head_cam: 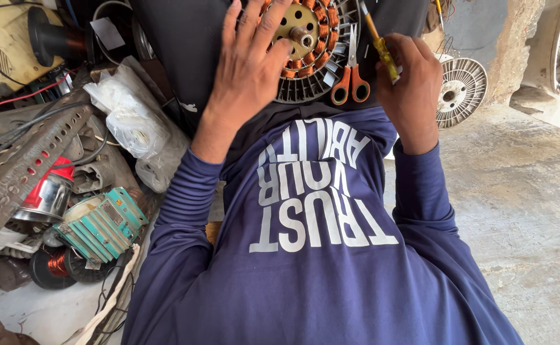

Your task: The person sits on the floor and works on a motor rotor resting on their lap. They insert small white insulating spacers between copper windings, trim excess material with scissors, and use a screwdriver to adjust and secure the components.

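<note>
Stator (308, 29) under left hand (248, 70), scissors (351, 80) beside

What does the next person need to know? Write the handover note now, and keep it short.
Left hand: open, spread flat on the motor stator in the lap.
Right hand: grip shut on the yellow-handled screwdriver, beside the stator.
Orange-handled scissors lie between the hands, at the stator's rim.
Done: copper coils sit wound round the ring.
Left: cannot tell from this view.
</note>
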